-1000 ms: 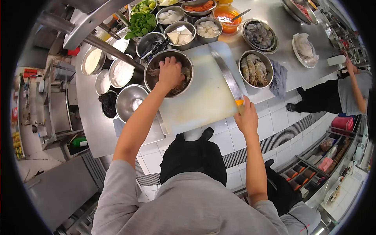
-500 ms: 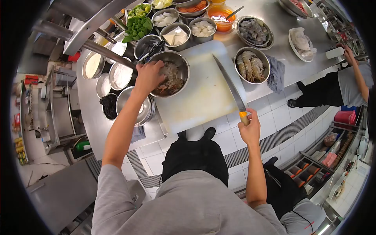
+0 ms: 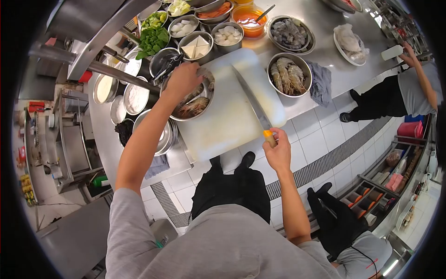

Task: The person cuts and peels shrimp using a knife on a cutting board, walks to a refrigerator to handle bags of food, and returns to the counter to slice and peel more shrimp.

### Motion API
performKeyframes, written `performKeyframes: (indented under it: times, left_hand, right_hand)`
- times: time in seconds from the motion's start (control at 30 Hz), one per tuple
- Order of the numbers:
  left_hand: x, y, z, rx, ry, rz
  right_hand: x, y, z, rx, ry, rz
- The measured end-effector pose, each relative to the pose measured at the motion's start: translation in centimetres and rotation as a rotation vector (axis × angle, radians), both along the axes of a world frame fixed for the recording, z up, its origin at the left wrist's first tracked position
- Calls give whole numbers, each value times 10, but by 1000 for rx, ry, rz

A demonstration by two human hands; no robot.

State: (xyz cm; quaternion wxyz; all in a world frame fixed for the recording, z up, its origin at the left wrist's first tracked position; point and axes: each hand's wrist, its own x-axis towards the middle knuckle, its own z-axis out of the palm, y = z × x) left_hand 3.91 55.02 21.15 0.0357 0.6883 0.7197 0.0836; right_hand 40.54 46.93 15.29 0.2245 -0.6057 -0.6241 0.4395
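Note:
My left hand (image 3: 182, 83) is over a metal bowl (image 3: 212, 97) of prawns, its fingers curled downward and the fingertips hidden. A whole prawn (image 3: 194, 107) lies inside the bowl, below the hand. My right hand (image 3: 278, 151) is wrapped round the yellow-banded handle of a long knife (image 3: 253, 101). The blade slants across the right part of a white cutting board (image 3: 223, 125), tip pointing away from me. Beyond the board's right edge, another metal bowl holds several whole prawns (image 3: 289, 76).
Metal bowls of tofu (image 3: 196, 48), white pieces (image 3: 227, 36), leafy greens (image 3: 154, 41) and white powder (image 3: 136, 98) crowd the back and left. Grey shelled prawns (image 3: 289, 33) and a grey cloth (image 3: 320, 83) are at right. A metal rail (image 3: 123, 76) crosses overhead. Two people are nearby.
My left hand has shifted right and farther over the bowl. My right hand has brought the knife closer in over the board. The whole view has shifted slightly.

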Motion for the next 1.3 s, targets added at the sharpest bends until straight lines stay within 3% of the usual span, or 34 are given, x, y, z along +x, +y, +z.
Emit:
performKeyframes:
  times: [0.17, 0.33, 0.47, 0.53, 0.57, 0.63, 0.7, 0.77, 0.87, 0.97, 1.0, 1.07, 1.3]
  left_hand:
    - [-12, -19, 2, -34, -69, 35]
    - [-27, -25, -1, -67, -164, 39]
    - [-34, -31, 2, -141, -234, 29]
    - [-35, -31, 5, -154, -262, 25]
    - [-36, -34, 7, -159, -286, 2]
    - [-36, -38, 15, -165, -310, -17]
    - [-32, -42, 26, -163, -393, -76]
    - [-25, -47, 35, -142, -452, -84]
    - [-22, -54, 43, -108, -526, -107]
    - [-25, -58, 50, -72, -534, -97]
    - [-27, -61, 52, -60, -524, -75]
    - [-33, -68, 46, -18, -553, -66]
    - [-43, -92, 42, 31, -504, 46]
  right_hand:
    - [-2, 1, -2, 1, -12, 15]
    - [-5, 8, -14, 213, -143, 106]
    - [-17, 17, -12, 228, -224, 150]
    - [-22, 23, -15, 523, -441, 228]
    - [-27, 27, -12, 523, -442, 232]
    - [-48, 40, 5, 784, -342, 155]
    - [-80, 56, 22, 387, 87, 247]
    - [-120, 74, 45, 97, 351, 381]
    - [-160, 97, 51, -22, 367, 603]
    - [-171, 102, 68, -138, 283, 585]
    - [-173, 103, 65, -138, 281, 597]
    - [-174, 106, 59, 167, 325, 602]
    - [-188, 131, 58, 399, 59, 623]
